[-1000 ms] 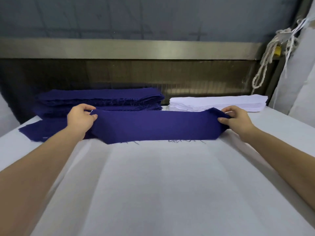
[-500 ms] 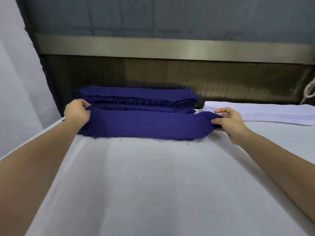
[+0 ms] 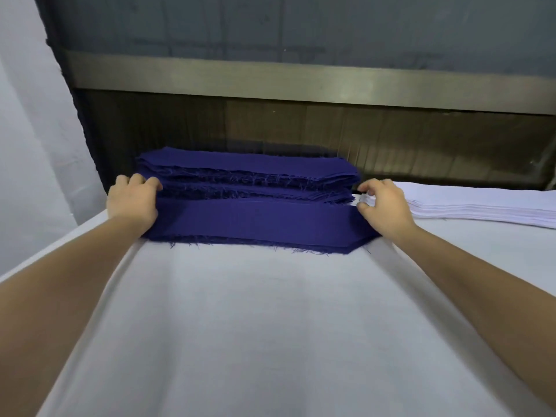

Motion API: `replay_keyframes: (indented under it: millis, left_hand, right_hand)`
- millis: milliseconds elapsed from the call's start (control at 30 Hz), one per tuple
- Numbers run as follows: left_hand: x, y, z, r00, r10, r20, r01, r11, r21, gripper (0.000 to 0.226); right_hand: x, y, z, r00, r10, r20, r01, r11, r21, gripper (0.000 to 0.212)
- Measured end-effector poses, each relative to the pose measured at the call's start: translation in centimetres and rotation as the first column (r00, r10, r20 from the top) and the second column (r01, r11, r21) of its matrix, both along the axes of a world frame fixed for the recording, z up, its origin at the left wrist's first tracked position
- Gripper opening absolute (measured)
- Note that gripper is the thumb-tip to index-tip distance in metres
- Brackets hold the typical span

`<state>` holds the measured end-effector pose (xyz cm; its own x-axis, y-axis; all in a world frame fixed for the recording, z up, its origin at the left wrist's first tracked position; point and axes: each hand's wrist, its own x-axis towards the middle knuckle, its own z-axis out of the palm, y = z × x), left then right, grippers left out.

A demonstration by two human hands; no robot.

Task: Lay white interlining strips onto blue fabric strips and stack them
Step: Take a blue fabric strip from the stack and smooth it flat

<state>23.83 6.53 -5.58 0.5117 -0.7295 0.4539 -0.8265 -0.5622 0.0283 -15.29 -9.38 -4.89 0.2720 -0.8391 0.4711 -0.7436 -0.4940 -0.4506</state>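
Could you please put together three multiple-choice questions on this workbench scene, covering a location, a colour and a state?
1. Where does the stack of white interlining strips lie?
A. Right of the tall pile of dark blue fabric strips
B. On top of that pile
C. Left of that pile

2. What colour is the cloth-covered table?
A. Green
B. White
C. Red

3. How is the single dark blue fabric strip in front of the pile?
A. Rolled up
B. Hanging off the table edge
C. Lying flat on the table

Answers:
1 A, the white stack sits beside the blue pile's right end.
2 B, the whole near surface is white cloth.
3 C, it is spread out flat, with the left hand at one end and the right hand at the other.
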Motion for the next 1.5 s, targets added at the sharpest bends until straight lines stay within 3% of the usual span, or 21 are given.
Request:
replay_keyframes:
  millis: [200, 400, 533, 667, 833, 967, 1133, 1233, 1333, 1500]
  left_hand:
    - [-3.5, -1.9, 0.7, 0.977, -0.178, 0.120, 0.189, 0.978, -0.093, 0.031]
    - [-7.9, -5.2, 2.2, 0.926, -0.331, 0.184, 0.358, 0.924, -0.138, 0.036]
    - [-10.0, -7.4, 2.6, 0.902, -0.362, 0.236, 0.397, 0.910, -0.119, 0.040]
    - [-11.5, -8.8, 3.3, 0.906, -0.346, 0.243, 0.389, 0.906, -0.164, 0.034]
    - [-12.0, -9.7, 4.1, 0.898, -0.338, 0.281, 0.383, 0.915, -0.124, 0.030]
    - [-11.7, -9.9, 4.5, 0.907, -0.305, 0.290, 0.345, 0.933, -0.099, 0.028]
    - [-11.5, -9.3, 4.0, 0.909, -0.291, 0.299, 0.332, 0.939, -0.096, 0.026]
    - [-11.7, -8.2, 3.2, 0.854, -0.370, 0.366, 0.434, 0.894, -0.111, 0.021]
    - [-12.3, -7.3, 2.3, 0.787, -0.420, 0.452, 0.510, 0.855, -0.093, 0.014]
    - [-15.3, -6.6, 1.3, 0.769, -0.465, 0.439, 0.568, 0.812, -0.136, 0.010]
  right_hand:
    - [4.0, -0.7, 1.9, 0.986, 0.056, -0.155, -0.086, 0.976, -0.199, 0.039]
    - [6.2, -1.6, 3.2, 0.866, -0.054, -0.497, -0.152, 0.919, -0.365, 0.039]
    - [6.6, -2.2, 3.4, 0.839, -0.092, -0.536, -0.166, 0.896, -0.413, 0.037]
    - [6.6, -2.7, 3.8, 0.889, -0.043, -0.456, -0.141, 0.922, -0.361, 0.026]
    - [6.6, -3.0, 5.1, 0.982, 0.075, -0.176, -0.104, 0.982, -0.161, 0.011]
    - [6.0, -2.8, 5.5, 0.988, 0.152, 0.002, -0.151, 0.984, -0.098, 0.014]
    - [4.6, -1.9, 4.7, 0.980, 0.180, 0.081, -0.171, 0.979, -0.107, 0.007]
    - [3.1, -1.1, 3.3, 0.964, 0.236, 0.120, -0.224, 0.969, -0.103, 0.003]
    - [1.2, -0.5, 1.9, 0.961, 0.263, 0.089, -0.253, 0.961, -0.112, 0.005]
    - [-2.5, 0.5, 0.7, 0.965, 0.250, 0.080, -0.242, 0.965, -0.096, 0.008]
